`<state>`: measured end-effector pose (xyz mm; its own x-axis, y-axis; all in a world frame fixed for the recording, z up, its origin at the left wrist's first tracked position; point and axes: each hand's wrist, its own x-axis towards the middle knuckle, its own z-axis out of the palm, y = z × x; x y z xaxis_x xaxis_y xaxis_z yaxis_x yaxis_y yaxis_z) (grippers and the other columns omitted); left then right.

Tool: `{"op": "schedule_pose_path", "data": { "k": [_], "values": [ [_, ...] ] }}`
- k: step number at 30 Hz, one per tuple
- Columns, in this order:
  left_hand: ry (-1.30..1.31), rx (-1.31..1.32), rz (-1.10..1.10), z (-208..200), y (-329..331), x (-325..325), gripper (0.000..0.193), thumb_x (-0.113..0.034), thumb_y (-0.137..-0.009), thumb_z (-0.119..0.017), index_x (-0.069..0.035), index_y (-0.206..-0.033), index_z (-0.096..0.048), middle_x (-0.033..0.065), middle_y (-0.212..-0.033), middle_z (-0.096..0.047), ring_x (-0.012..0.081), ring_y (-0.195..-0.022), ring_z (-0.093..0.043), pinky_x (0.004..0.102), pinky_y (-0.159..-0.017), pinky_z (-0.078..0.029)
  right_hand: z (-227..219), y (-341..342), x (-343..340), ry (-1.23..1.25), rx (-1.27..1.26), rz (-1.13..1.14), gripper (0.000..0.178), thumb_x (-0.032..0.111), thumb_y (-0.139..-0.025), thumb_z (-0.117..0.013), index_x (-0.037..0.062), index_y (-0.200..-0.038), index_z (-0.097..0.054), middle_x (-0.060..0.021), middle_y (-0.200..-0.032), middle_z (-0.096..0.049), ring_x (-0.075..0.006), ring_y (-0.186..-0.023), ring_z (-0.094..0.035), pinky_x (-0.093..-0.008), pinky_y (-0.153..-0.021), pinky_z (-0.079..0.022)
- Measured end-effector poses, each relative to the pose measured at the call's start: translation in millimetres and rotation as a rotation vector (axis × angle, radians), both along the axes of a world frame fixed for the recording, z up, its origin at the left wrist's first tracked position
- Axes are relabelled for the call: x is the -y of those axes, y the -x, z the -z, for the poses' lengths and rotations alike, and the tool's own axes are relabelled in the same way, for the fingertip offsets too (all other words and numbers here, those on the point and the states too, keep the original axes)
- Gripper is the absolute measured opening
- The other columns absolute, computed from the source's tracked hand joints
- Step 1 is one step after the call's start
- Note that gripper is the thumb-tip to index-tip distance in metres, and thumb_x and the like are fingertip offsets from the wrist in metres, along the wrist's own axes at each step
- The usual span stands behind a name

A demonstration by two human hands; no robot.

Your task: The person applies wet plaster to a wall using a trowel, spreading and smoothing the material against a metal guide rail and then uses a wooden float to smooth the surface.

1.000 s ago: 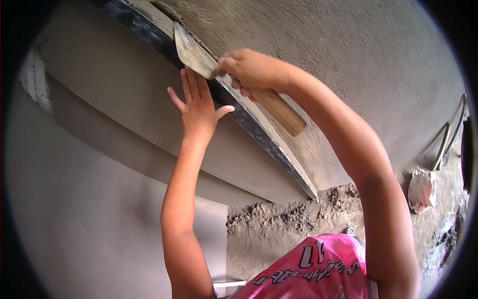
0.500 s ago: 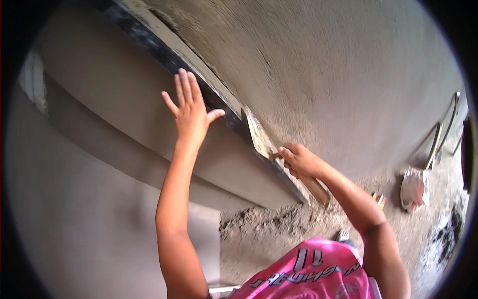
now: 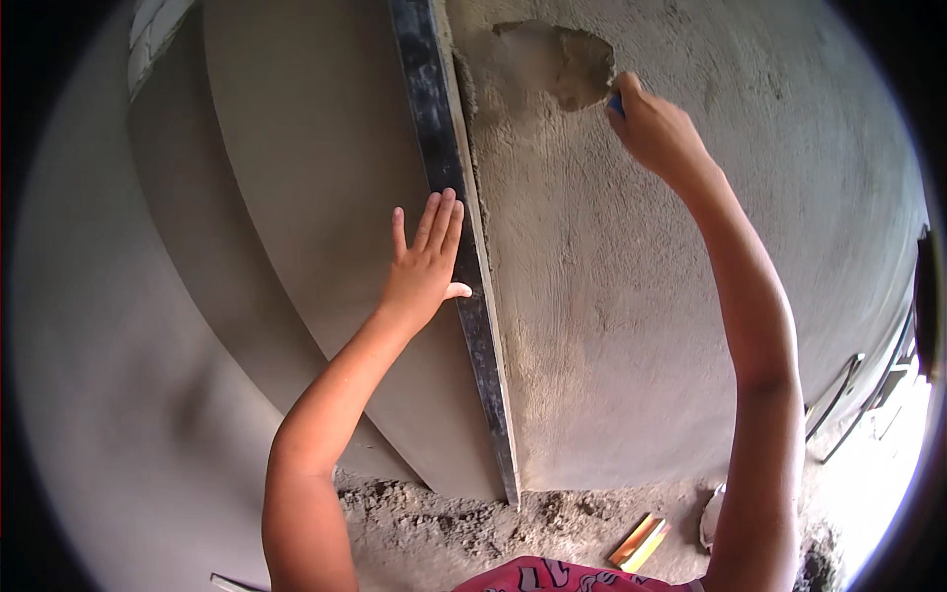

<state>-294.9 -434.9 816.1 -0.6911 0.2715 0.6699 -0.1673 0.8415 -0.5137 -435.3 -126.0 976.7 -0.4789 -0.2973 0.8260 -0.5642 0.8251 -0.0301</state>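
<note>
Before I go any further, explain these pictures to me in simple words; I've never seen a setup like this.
There is no machine here, only a person's two bare hands. The camera sits on the person's head, the left one of a pair, and looks down; its round wide lens bends straight edges. The left hand is open, its fingers and thumb against a long dark strip along the wall's edge. The right hand grips a trowel at the rough grey wall; its blade is partly blurred. Below, crumbly dirt and an orange-and-yellow thing lie on the ground.
</note>
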Motion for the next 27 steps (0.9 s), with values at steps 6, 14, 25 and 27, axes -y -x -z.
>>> {"op": "schedule_pose_path", "data": {
  "k": [6, 14, 25, 27],
  "values": [
    [0.003, -0.026, 0.044, 0, 1, 1, 0.144, -0.065, -0.055, -0.086, 0.002, -0.164, -0.019, 0.0179, -0.173, -0.017, 0.0307, -0.160, -0.020, 0.0669, -0.125, -0.016, -47, 12, 7, -0.269, -0.253, 0.050, 0.025, 0.023, -0.109, -0.053, 0.0058, -0.125, -0.046, -0.0166, -0.099, -0.073, -0.0358, -0.092, -0.075, -0.0494, -0.076, -0.062],
    [-0.012, -0.024, 0.063, 1, 4, 6, 0.145, -0.064, -0.056, -0.087, 0.001, -0.165, -0.016, 0.0172, -0.174, -0.015, 0.0297, -0.161, -0.017, 0.0669, -0.126, -0.014, 32, 7, 10, -0.553, -0.345, 0.153, 0.034, 0.013, -0.103, -0.063, -0.0011, -0.128, -0.047, -0.0115, -0.113, -0.068, -0.0205, -0.097, -0.074, -0.0321, -0.083, -0.065],
    [-0.021, -0.027, 0.054, 6, 10, 10, 0.147, -0.063, -0.055, -0.088, 0.000, -0.166, -0.015, 0.0158, -0.175, -0.012, 0.0300, -0.162, -0.013, 0.0678, -0.125, -0.012, 223, -17, -3, -0.723, -0.140, 0.076, 0.056, 0.010, -0.092, -0.077, 0.0017, -0.137, -0.046, -0.0107, -0.125, -0.063, -0.0221, -0.114, -0.068, -0.0320, -0.097, -0.060],
    [-0.018, -0.032, 0.058, 6, 11, 10, 0.147, -0.062, -0.056, -0.088, -0.001, -0.166, -0.014, 0.0158, -0.175, -0.012, 0.0301, -0.162, -0.013, 0.0678, -0.125, -0.012, 266, -16, -6, -0.743, -0.090, 0.027, 0.055, 0.011, -0.091, -0.076, 0.0016, -0.137, -0.047, -0.0109, -0.126, -0.062, -0.0228, -0.113, -0.068, -0.0339, -0.096, -0.060]
  ]
}}
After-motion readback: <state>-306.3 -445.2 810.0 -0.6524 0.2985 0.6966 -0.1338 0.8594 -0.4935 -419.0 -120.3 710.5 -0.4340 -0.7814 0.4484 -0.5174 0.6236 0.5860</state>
